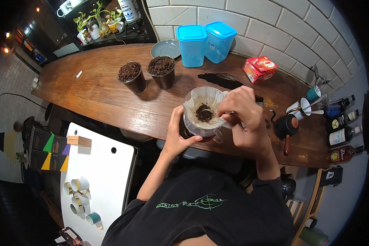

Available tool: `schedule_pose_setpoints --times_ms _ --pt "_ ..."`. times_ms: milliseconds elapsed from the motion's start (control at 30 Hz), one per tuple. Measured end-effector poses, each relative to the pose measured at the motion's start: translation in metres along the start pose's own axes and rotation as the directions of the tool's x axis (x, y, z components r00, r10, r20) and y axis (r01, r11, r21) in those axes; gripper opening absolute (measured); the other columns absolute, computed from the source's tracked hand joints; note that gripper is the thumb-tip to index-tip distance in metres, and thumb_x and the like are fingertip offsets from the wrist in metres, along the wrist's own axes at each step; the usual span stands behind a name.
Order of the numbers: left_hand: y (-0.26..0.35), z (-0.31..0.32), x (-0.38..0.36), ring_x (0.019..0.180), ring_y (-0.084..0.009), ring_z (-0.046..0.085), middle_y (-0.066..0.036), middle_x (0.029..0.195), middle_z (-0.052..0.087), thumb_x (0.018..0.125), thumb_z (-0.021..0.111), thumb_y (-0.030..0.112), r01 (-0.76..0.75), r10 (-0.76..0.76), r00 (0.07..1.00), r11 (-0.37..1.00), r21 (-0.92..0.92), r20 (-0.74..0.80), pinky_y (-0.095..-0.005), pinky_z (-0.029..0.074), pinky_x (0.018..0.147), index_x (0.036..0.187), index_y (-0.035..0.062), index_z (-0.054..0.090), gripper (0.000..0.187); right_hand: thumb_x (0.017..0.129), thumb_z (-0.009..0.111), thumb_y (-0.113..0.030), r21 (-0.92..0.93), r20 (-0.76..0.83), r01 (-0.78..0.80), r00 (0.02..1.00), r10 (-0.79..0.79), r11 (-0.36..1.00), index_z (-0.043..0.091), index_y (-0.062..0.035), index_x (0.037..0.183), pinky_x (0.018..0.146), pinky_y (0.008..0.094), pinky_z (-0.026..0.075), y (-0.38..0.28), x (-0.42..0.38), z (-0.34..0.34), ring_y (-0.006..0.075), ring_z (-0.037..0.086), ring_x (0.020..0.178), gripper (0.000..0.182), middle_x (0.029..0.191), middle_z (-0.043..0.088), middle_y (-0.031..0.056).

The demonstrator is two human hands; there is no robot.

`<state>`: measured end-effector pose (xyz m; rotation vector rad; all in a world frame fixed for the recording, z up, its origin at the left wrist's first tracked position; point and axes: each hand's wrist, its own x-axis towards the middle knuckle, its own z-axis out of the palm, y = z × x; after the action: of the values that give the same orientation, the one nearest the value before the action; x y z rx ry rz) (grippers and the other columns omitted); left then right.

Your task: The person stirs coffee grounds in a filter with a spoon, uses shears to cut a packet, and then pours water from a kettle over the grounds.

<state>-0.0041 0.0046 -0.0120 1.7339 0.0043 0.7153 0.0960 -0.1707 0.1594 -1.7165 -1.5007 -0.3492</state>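
My left hand [179, 133] is closed around the side of a clear coffee dripper [187, 123], its thumb low near the dark liquid underneath. A pale paper filter [194, 100] lines the dripper, with dark wet coffee grounds [202, 115] at the bottom. My right hand [244, 115] pinches a spoon [208, 110] over the filter's right side; the bowl is down at the grounds and most of the handle is hidden by my fingers. Below the dripper, a glass server with a clear handle [218, 137] is partly covered.
Two cups of dark granules [129, 73] [161, 71] stand left of the dripper. Behind are blue-lidded containers [192, 47], a grey saucer [166, 49] and a red box [260, 69]. A black pot with wooden handle [286, 127] and several bottles [343, 135] are at right.
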Motion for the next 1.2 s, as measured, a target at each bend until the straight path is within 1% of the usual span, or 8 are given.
schedule_pose_setpoints --times_ms 233,333,500,633,800,933,1100,1200 --pt "-0.001 0.000 0.000 0.127 -0.0363 0.050 -0.019 0.134 0.049 0.064 0.088 0.051 -0.001 0.001 1.000 1.000 0.015 -0.003 -0.0454 0.040 0.108 0.141 0.0018 0.043 0.101 0.072 0.066 0.004 -0.051 -0.064 0.014 0.998 -0.018 0.999 0.061 -0.0062 0.088 0.086 0.0406 0.040 0.002 0.001 -0.001 0.0270 0.059 0.085 0.020 0.085 0.060 0.0049" --pt "-0.002 0.001 0.000 0.127 -0.0365 0.050 -0.020 0.135 0.049 0.064 0.088 0.050 -0.008 0.008 1.000 1.000 -0.008 -0.006 -0.0454 0.040 0.108 0.142 0.0021 0.042 0.102 0.072 0.066 0.004 -0.029 0.052 0.017 0.999 -0.016 0.999 0.061 -0.0062 0.087 0.087 0.0405 0.040 0.002 0.001 -0.003 0.0271 0.059 0.086 0.019 0.084 0.061 0.0046" --pt "-0.004 0.000 0.000 0.127 -0.0366 0.050 -0.020 0.135 0.049 0.064 0.088 0.049 -0.012 0.012 1.000 1.000 0.000 0.002 -0.0453 0.040 0.108 0.143 0.0022 0.041 0.103 0.072 0.065 0.004 0.124 -0.028 -0.019 0.999 0.023 0.992 0.060 -0.0062 0.087 0.089 0.0415 0.040 0.003 0.002 -0.009 0.0277 0.059 0.086 0.018 0.084 0.060 0.0049" --pt "-0.004 -0.001 0.000 0.127 -0.0370 0.050 -0.020 0.135 0.048 0.064 0.088 0.050 -0.012 0.012 1.000 1.000 0.004 0.015 -0.0455 0.040 0.108 0.142 0.0021 0.040 0.103 0.073 0.065 0.005 -0.001 0.044 0.001 0.999 -0.001 1.000 0.060 -0.0061 0.087 0.090 0.0422 0.039 0.002 0.004 -0.001 0.0273 0.059 0.086 0.018 0.084 0.060 0.0049" --pt "-0.004 -0.001 0.000 0.128 -0.0377 0.050 -0.021 0.136 0.048 0.064 0.088 0.051 0.000 0.000 1.000 1.000 0.010 0.016 -0.0457 0.040 0.108 0.142 0.0019 0.040 0.104 0.072 0.066 0.005 -0.070 -0.056 0.032 0.998 -0.036 0.997 0.060 -0.0068 0.087 0.091 0.0423 0.037 0.003 0.005 0.002 0.0267 0.059 0.087 0.020 0.085 0.060 0.0050" --pt "-0.003 -0.001 0.001 0.128 -0.0381 0.050 -0.021 0.136 0.048 0.064 0.088 0.052 -0.012 0.012 1.000 0.999 0.032 0.012 -0.0455 0.040 0.108 0.142 0.0017 0.040 0.105 0.072 0.067 0.003 -0.032 0.028 0.009 1.000 -0.008 0.999 0.060 -0.0075 0.088 0.089 0.0420 0.038 0.001 0.004 -0.001 0.0261 0.058 0.086 0.020 0.085 0.060 0.0044" --pt "-0.002 -0.001 0.001 0.127 -0.0376 0.050 -0.021 0.136 0.048 0.064 0.088 0.051 -0.010 0.010 1.000 0.999 0.036 0.013 -0.0453 0.040 0.108 0.142 0.0015 0.040 0.105 0.072 0.066 0.004 -0.002 -0.099 0.038 0.994 -0.038 0.999 0.060 -0.0065 0.088 0.089 0.0417 0.038 0.000 0.006 -0.003 0.0269 0.058 0.086 0.020 0.083 0.059 0.0052" --pt "-0.003 -0.001 0.000 0.127 -0.0372 0.051 -0.020 0.135 0.048 0.064 0.088 0.050 -0.007 0.007 1.000 1.000 0.022 0.018 -0.0451 0.040 0.107 0.142 0.0015 0.040 0.104 0.072 0.065 0.005 0.001 -0.055 0.004 0.998 -0.004 1.000 0.060 -0.0062 0.088 0.089 0.0412 0.039 0.006 0.006 0.002 0.0270 0.058 0.086 0.020 0.084 0.059 0.0050"
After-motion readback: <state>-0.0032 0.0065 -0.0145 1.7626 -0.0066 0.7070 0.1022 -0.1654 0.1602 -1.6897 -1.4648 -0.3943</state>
